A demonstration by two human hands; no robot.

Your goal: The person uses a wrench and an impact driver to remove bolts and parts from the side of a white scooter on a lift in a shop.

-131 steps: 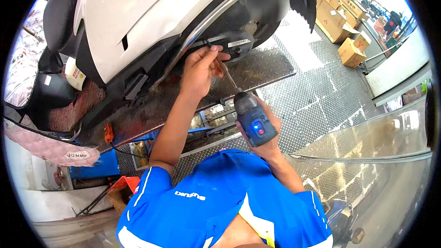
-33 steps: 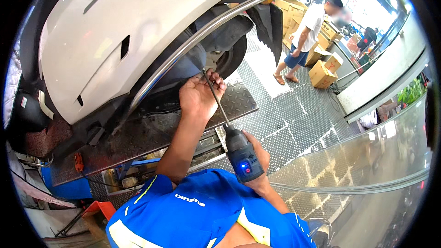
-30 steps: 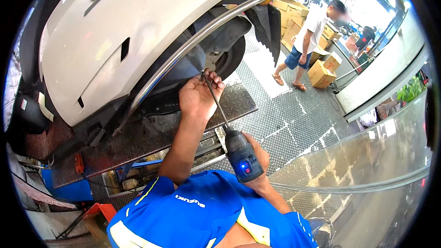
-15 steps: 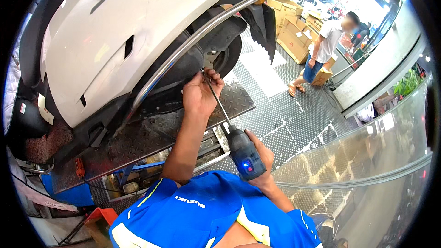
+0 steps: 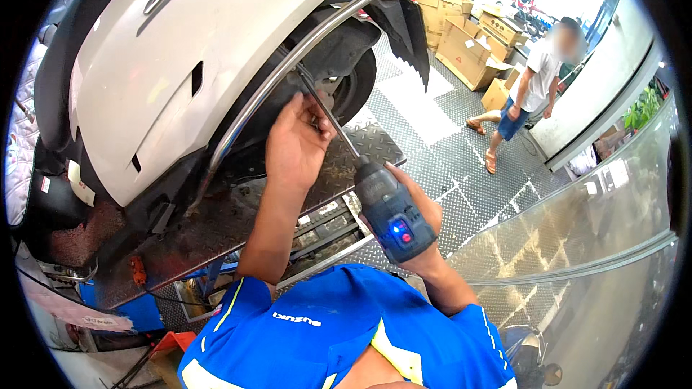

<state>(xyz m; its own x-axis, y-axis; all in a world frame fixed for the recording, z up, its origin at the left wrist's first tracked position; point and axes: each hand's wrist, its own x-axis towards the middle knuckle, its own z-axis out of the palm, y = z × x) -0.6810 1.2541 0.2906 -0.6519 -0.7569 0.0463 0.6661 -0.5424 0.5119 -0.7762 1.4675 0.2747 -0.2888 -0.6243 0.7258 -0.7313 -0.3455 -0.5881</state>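
My right hand [image 5: 425, 202] grips a dark cordless driver [image 5: 391, 227] with lit blue and red lights, fitted with a long metal bit extension [image 5: 339, 132] pointing up-left. The extension's far end meets dark plastic [image 5: 295, 79] just inside a chrome side bar [image 5: 238, 120] on a white scooter [image 5: 144, 79]. My left hand [image 5: 299, 126] is below that end, its fingers curled around the extension; the exact tip is hard to make out. The scooter's rear wheel [image 5: 353, 97] shows partly behind the dark plastic.
The scooter stands on a tread-plate platform [image 5: 360, 144]. At the upper right a person [image 5: 530, 86] in a white shirt walks near cardboard boxes [image 5: 461, 50]. A clear curved panel [image 5: 569, 238] borders my right, and an orange tool [image 5: 138, 270] with a cable lies at the lower left.
Over the last second the driver, extension and my left hand have shifted upward, the far end now higher along the chrome bar. The walking person has moved rightward and nearer.
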